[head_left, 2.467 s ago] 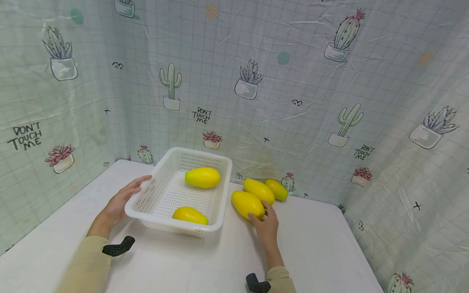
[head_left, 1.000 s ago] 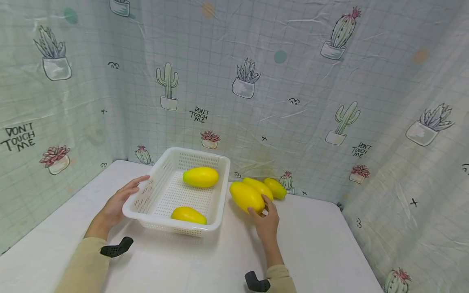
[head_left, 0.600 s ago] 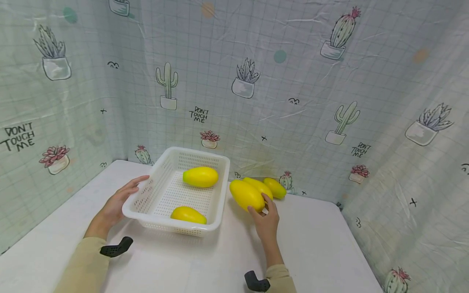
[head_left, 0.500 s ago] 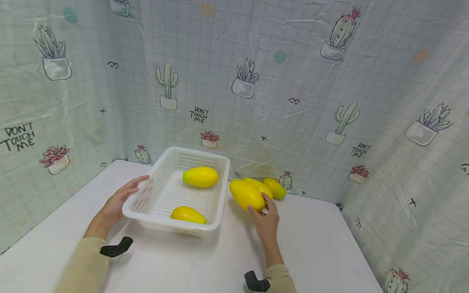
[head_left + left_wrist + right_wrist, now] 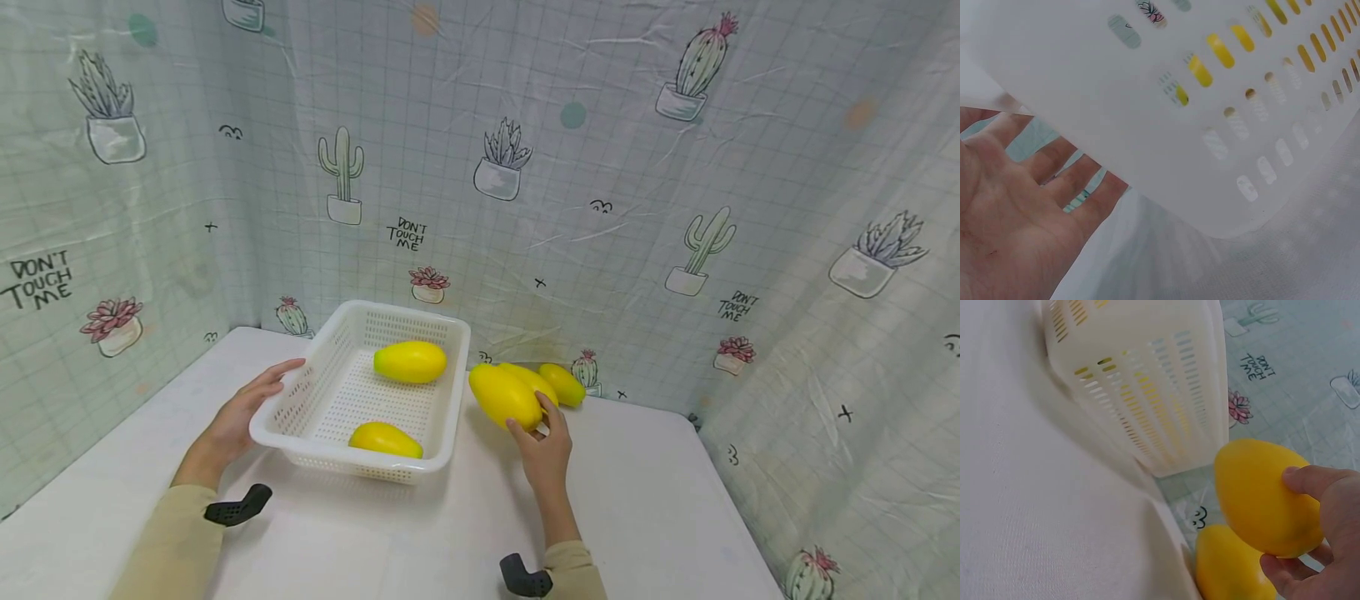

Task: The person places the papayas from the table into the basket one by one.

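My right hand (image 5: 546, 446) grips a yellow papaya (image 5: 504, 397) near one end, thumb on one side and fingers on the other. In the right wrist view the held papaya (image 5: 1266, 497) is raised beside the basket, and another papaya (image 5: 1229, 565) lies below it. The white perforated basket (image 5: 444, 446) stands left of it, with two papayas (image 5: 411, 362) inside, their ends greenish. My left hand (image 5: 238, 421) rests against the basket's left side with fairly straight fingers. In the left wrist view its fingertips pass behind the basket wall (image 5: 1116, 125), so their ends are hidden.
Two more papayas (image 5: 562, 385) lie at the back of the white table (image 5: 645, 492), one partly hidden behind the held one. A cactus-print curtain (image 5: 585, 275) hangs along the table's back and sides.
My right hand has lifted the papaya a little up and away from me, so it now covers more of the one behind. My left hand and the basket stay nearly still.
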`<action>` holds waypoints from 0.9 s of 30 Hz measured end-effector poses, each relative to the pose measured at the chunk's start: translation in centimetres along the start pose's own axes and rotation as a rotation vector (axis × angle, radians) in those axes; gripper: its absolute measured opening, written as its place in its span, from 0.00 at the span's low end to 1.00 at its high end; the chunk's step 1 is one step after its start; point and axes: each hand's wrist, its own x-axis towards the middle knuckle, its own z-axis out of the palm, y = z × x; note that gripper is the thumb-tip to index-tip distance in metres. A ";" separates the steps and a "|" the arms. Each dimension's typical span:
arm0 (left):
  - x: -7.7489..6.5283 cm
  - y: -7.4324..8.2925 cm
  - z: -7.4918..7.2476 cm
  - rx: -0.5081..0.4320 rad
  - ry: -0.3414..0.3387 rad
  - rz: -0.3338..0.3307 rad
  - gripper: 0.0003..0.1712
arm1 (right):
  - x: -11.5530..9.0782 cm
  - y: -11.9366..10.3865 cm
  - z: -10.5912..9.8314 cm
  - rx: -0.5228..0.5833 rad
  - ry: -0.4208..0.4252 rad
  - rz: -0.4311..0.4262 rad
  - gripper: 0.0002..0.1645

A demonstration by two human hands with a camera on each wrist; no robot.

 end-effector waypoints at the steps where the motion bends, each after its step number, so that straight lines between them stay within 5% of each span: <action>1: 0.0 0.0 0.0 0.003 0.005 -0.003 0.27 | 0.0 0.0 0.0 -0.001 0.001 0.000 0.36; 27: 0.2 -0.1 0.0 0.020 0.019 -0.017 0.27 | 0.0 -0.9 -0.3 0.030 0.007 -0.020 0.35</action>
